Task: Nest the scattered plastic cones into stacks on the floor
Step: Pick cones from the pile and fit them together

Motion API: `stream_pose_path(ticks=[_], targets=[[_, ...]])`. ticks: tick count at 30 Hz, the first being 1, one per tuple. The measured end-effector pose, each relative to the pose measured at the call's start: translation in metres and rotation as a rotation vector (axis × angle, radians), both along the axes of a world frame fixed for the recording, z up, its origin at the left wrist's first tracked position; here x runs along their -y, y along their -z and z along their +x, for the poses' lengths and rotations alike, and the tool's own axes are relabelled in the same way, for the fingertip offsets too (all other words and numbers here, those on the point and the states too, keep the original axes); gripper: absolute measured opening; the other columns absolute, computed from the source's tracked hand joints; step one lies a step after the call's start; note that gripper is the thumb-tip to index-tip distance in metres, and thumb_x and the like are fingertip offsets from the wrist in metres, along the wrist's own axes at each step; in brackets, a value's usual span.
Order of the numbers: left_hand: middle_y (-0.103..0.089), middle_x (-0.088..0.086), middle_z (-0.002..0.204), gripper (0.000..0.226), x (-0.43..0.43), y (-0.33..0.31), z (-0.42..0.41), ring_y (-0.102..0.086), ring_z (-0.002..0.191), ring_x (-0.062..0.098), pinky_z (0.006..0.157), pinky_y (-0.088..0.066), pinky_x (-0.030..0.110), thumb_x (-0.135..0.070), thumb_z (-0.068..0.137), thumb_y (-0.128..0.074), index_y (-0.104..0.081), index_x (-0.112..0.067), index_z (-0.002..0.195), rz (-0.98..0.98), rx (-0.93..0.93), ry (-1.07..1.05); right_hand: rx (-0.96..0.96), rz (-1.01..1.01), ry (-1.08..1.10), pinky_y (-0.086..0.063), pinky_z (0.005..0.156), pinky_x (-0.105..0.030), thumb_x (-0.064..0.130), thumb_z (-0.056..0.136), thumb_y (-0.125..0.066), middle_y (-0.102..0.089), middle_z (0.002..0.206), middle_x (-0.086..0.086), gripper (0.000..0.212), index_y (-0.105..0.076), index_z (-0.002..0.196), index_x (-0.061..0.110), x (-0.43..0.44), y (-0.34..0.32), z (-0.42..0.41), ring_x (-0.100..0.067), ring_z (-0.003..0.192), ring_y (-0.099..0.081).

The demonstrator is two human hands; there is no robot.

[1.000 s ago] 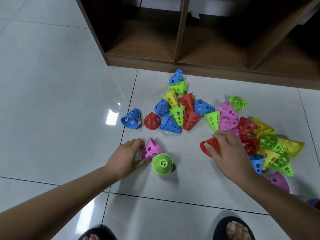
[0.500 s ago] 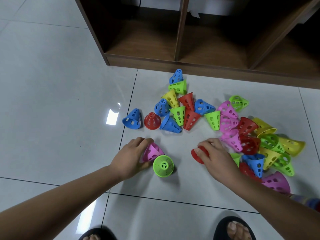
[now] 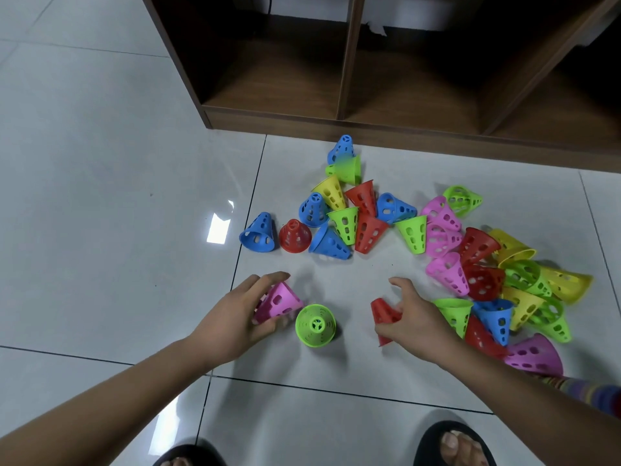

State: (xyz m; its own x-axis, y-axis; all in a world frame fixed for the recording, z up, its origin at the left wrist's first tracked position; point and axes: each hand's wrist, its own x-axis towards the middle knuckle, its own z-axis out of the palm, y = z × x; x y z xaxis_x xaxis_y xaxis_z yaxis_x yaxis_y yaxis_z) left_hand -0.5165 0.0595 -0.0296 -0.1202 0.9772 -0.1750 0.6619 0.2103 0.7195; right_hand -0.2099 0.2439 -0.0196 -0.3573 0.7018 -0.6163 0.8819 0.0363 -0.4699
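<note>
Pale floor tiles [image 3: 117,196] are bearing scattered cones [image 3: 368,230] far and right. Left hand [image 3: 232,317] is curling round a pink cone [image 3: 282,301]; right hand [image 3: 416,319] is gripping a red cone [image 3: 383,313]; a green cone [image 3: 315,326] is standing between them.

We find the upright cone [image 3: 316,326] on the floor [image 3: 100,196]: a tipped cone [image 3: 280,302] just left, a second tipped cone [image 3: 383,314] right, scattered cones [image 3: 366,230] behind, and the shelf unit [image 3: 346,122] farther behind.
</note>
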Motion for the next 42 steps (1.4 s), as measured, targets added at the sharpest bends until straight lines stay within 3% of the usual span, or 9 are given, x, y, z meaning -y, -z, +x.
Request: stream_pose_path(ticks=[3,7,12,16,24,29,33,39,42], targets=[[-0.050,-0.014,0.110,0.081,0.002,-0.016,0.005,-0.055,0.083,0.012,0.078,-0.056,0.033,-0.038,0.097,-0.076,-0.030,-0.052,0.163,0.036,-0.019,0.023,-0.128,-0.012,0.116,-0.059,0.086,-0.035,0.030,0.077,-0.086,-0.067,0.098,0.008,0.080,-0.045,0.145,0.037,0.002,-0.003,-0.003,-0.012,0.090,-0.068],[-0.053,-0.013,0.107,0.085,-0.003,-0.038,0.013,-0.056,0.085,0.014,0.077,-0.055,0.028,-0.038,0.095,-0.079,-0.031,-0.053,0.163,0.080,0.011,0.019,-0.452,-0.035,0.256,-0.060,0.095,-0.042,0.024,0.082,-0.089,-0.070,0.103,0.005,0.061,-0.057,0.132,0.041,0.007,-0.020,-0.018,-0.011,0.093,-0.071],[-0.049,-0.016,0.106,0.091,-0.005,-0.054,0.022,-0.053,0.084,0.011,0.074,-0.045,0.013,-0.032,0.091,-0.082,-0.030,-0.056,0.162,0.094,-0.033,0.046,-0.666,-0.007,0.247,-0.060,0.096,-0.043,0.022,0.085,-0.088,-0.070,0.107,0.014,0.052,-0.063,0.125,0.045,0.018,-0.054,-0.031,-0.013,0.100,-0.070],[-0.046,-0.017,0.105,0.093,-0.001,-0.063,0.026,-0.053,0.085,0.011,0.075,-0.046,0.014,-0.031,0.090,-0.081,-0.028,-0.057,0.162,0.088,-0.051,0.065,-0.758,-0.005,0.153,-0.058,0.101,-0.042,0.018,0.088,-0.085,-0.070,0.120,0.010,0.053,-0.062,0.133,0.036,0.030,-0.073,-0.034,-0.017,0.115,-0.069],[-0.055,-0.019,0.106,0.094,0.006,-0.073,0.030,-0.057,0.081,0.012,0.070,-0.049,0.017,-0.041,0.086,-0.083,-0.026,-0.051,0.160,0.073,0.013,-0.021,-0.716,0.101,0.082,-0.057,0.100,-0.045,0.025,0.089,-0.085,-0.065,0.121,0.009,0.048,-0.064,0.131,0.035,0.033,-0.080,-0.036,-0.020,0.116,-0.067],[-0.056,-0.025,0.113,0.059,0.011,-0.075,0.038,-0.059,0.083,0.004,0.071,-0.044,0.010,-0.043,0.086,-0.080,-0.050,-0.041,0.136,0.097,-0.049,0.016,-0.673,0.130,0.037,-0.056,0.100,-0.041,0.028,0.087,-0.085,-0.065,0.121,0.010,0.047,-0.064,0.128,0.035,0.037,-0.081,-0.033,-0.019,0.116,-0.066],[-0.051,-0.019,0.108,0.056,0.005,-0.079,0.042,-0.057,0.082,0.006,0.071,-0.043,0.011,-0.034,0.084,-0.084,-0.062,-0.034,0.136,0.120,-0.036,0.010,-0.669,0.139,0.023,-0.055,0.095,-0.040,0.028,0.086,-0.085,-0.066,0.119,0.010,0.044,-0.065,0.124,0.034,0.042,-0.085,-0.037,-0.020,0.109,-0.065],[-0.053,-0.015,0.110,0.055,0.004,-0.080,0.042,-0.063,0.090,0.014,0.072,-0.051,0.021,-0.031,0.082,-0.088,-0.066,-0.035,0.132,0.151,0.020,-0.011,-0.639,0.221,0.020,-0.047,0.086,-0.017,0.030,0.086,-0.083,-0.063,0.113,0.011,0.043,-0.064,0.124,0.033,0.041,-0.095,-0.035,-0.015,0.104,-0.058],[-0.049,-0.019,0.111,0.050,0.007,-0.071,0.047,-0.063,0.090,0.012,0.071,-0.056,0.029,-0.040,0.084,-0.083,-0.064,-0.040,0.130,0.105,-0.005,0.021,-0.643,0.226,0.011,-0.044,0.087,-0.018,0.029,0.087,-0.083,-0.062,0.111,0.011,0.041,-0.064,0.124,0.030,0.045,-0.098,-0.035,-0.012,0.105,-0.056]])
